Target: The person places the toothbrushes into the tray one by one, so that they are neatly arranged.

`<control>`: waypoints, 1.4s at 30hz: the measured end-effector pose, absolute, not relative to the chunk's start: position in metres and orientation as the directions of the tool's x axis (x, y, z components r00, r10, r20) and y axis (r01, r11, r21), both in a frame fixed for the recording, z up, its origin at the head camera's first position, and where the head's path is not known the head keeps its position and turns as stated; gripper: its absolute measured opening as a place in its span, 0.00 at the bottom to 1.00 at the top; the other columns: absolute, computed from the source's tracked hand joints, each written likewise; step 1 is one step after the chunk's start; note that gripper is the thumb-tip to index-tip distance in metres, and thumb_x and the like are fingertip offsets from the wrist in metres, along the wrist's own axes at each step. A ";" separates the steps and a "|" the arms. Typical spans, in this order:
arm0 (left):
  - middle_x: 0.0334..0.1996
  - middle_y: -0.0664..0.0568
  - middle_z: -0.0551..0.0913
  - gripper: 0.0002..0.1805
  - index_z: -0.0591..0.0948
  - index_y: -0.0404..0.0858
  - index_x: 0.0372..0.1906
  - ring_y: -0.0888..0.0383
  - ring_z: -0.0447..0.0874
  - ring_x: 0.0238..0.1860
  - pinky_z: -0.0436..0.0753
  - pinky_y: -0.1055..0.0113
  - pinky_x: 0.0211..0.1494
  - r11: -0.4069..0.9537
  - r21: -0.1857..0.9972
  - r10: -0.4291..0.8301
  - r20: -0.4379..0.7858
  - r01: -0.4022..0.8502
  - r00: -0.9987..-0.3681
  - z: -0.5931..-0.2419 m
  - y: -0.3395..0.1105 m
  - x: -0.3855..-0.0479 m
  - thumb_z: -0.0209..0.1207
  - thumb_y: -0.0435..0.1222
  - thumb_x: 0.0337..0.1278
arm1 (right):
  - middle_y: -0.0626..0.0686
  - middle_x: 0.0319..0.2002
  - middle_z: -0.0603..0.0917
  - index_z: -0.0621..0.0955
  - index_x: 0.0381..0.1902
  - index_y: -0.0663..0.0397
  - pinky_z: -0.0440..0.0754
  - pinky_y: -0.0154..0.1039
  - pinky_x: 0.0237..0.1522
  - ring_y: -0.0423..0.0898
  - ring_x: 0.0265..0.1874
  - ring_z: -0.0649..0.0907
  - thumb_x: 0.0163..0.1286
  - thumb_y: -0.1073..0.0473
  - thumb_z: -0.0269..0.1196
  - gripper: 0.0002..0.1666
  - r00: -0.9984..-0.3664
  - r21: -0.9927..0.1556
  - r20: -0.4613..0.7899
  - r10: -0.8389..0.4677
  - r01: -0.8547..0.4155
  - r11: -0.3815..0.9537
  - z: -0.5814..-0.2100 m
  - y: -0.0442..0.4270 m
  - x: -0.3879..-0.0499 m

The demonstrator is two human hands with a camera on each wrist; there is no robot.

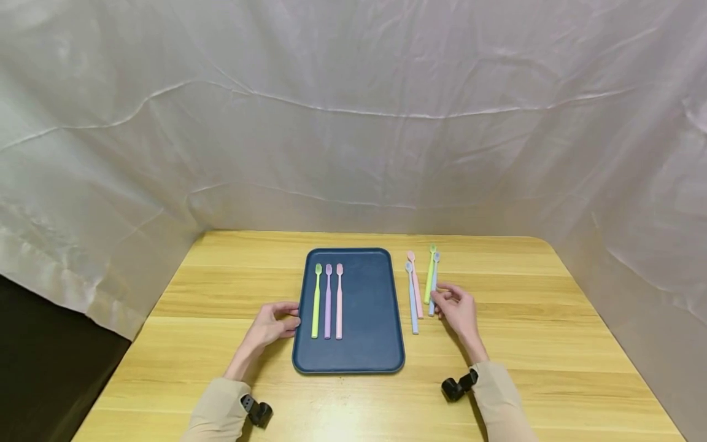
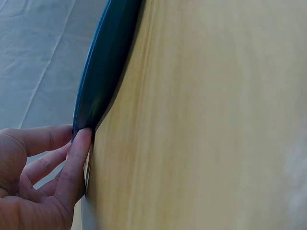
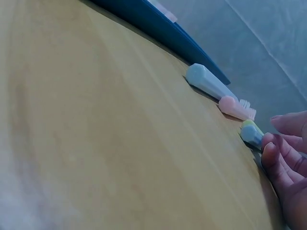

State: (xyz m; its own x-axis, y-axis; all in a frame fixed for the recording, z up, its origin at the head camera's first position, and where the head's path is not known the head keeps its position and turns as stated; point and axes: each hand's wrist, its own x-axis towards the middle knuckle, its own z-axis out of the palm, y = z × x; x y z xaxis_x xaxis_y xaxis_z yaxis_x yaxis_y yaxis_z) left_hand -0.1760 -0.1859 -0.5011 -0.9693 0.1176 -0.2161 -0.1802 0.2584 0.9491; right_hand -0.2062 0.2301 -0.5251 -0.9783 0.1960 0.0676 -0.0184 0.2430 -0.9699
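Dark blue and smooth, with rounded corners and a low rim: a tray, flat on a pale yellow table with wood grain running from side to side. Lined up on the tray's left half, slim and straight, bristles at the far end: a green toothbrush, a purple toothbrush and a pink toothbrush. Behind the table, creased, faintly shiny cloth. On both forearms, beige sleeves, with small black cameras at the wrists. Lying between tray and right hand: an inner blue toothbrush, a second pink toothbrush and a second green toothbrush. With the left hand, pinching the tray's left rim between bent fingers and thumb. With the right, touching the lower handle of an outer blue toothbrush, directly at the fingertips and close beside the second green toothbrush; pinched or merely touched, cannot tell.
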 end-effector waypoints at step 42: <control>0.52 0.32 0.80 0.23 0.76 0.23 0.62 0.57 0.85 0.39 0.91 0.62 0.43 0.262 0.950 0.119 -0.205 -0.168 -0.972 -0.503 -0.186 -0.177 0.60 0.24 0.61 | 0.60 0.29 0.86 0.77 0.60 0.68 0.81 0.31 0.16 0.37 0.15 0.80 0.68 0.63 0.67 0.25 -0.985 -0.905 0.009 0.173 0.066 0.421 -0.525 0.234 -0.207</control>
